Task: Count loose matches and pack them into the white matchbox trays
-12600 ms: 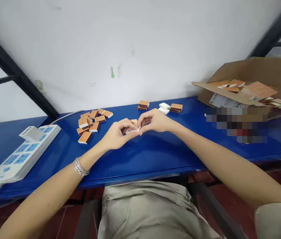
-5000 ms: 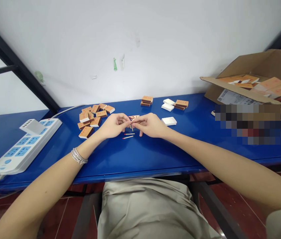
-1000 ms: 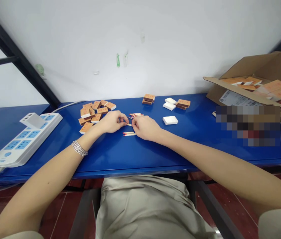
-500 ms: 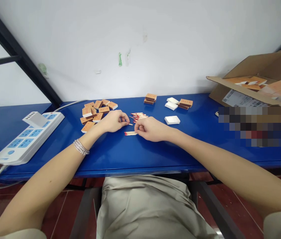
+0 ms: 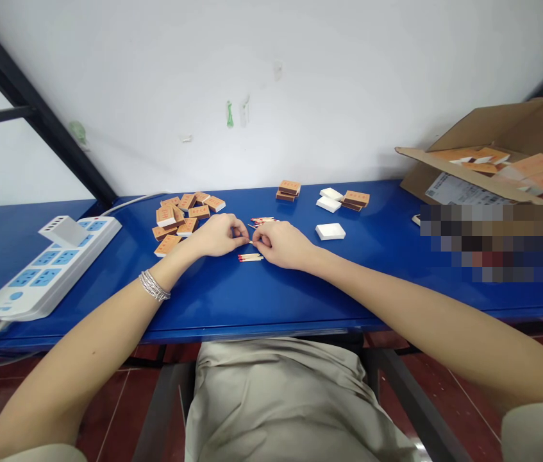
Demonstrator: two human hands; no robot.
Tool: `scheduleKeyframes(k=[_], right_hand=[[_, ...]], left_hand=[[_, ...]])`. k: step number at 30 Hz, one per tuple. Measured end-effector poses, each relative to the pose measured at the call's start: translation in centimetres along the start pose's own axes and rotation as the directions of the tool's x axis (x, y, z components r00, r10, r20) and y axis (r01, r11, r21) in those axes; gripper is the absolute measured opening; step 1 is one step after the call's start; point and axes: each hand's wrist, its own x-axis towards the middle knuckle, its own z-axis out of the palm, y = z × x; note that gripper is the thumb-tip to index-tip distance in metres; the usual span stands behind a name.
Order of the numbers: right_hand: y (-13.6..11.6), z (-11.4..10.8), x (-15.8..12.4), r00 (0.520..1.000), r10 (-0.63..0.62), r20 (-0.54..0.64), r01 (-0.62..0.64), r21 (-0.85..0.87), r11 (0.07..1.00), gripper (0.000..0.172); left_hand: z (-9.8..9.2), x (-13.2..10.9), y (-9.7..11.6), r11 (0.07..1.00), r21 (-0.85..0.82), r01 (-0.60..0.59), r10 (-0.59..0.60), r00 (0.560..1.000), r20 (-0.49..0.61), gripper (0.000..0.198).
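Observation:
My left hand (image 5: 225, 234) is closed in a pinch on a match (image 5: 250, 242), of which only a short piece shows. From the other side the closed fingertips of my right hand (image 5: 283, 244) meet the same match. Just below the fingers, several matches (image 5: 250, 257) lie side by side in a small row, red heads to the left. Behind my right hand is a loose pile of red-tipped matches (image 5: 264, 221), partly covered by that hand.
Several orange matchboxes (image 5: 187, 226) are heaped on the left, beside a white power strip (image 5: 59, 263). Stacked matchbox sleeves (image 5: 288, 188) stand at the back. White trays (image 5: 330, 231) lie to the right. A cardboard box (image 5: 444, 186) holds more matchboxes on the blue table (image 5: 271, 308).
My right hand has moved left and up from the small match row to the match at my left fingertips. My left hand stays nearly in place.

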Motion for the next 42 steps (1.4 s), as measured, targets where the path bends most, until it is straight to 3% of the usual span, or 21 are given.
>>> scheduleKeyframes(k=[9, 20, 29, 34, 42], right_hand=[[-0.1, -0.3, -0.2, 0.998, 0.032, 0.051, -0.029, -0.054, 0.998, 0.020], [0.1, -1.3, -0.7, 0.986, -0.105, 0.128, 0.086, 0.147, 0.985, 0.016], [2.6, -2.6, -0.3, 0.998, 0.057, -0.029, -0.051, 0.174, 0.983, 0.017], [4.0, -3.8, -0.3, 0.995, 0.094, 0.036, -0.097, 0.087, 0.992, 0.016], [4.0, -4.5, -0.5, 0.973, 0.159, 0.169, -0.158, -0.020, 0.987, 0.016]], left_hand=[[-0.1, 0.1, -0.1, 0.999, -0.018, 0.046, -0.046, 0.999, -0.010, 0.019], [-0.4, -0.1, 0.0, 0.997, -0.049, 0.058, -0.057, 0.998, 0.023, 0.021], [-0.7, -0.4, 0.2, 0.997, -0.079, 0.003, 0.006, 0.995, 0.104, 0.021], [-0.9, -0.8, 0.5, 0.988, -0.154, -0.032, 0.057, 0.985, 0.165, 0.018], [-0.9, -1.1, 1.2, 0.987, -0.157, -0.040, 0.073, 0.975, 0.210, 0.018]])
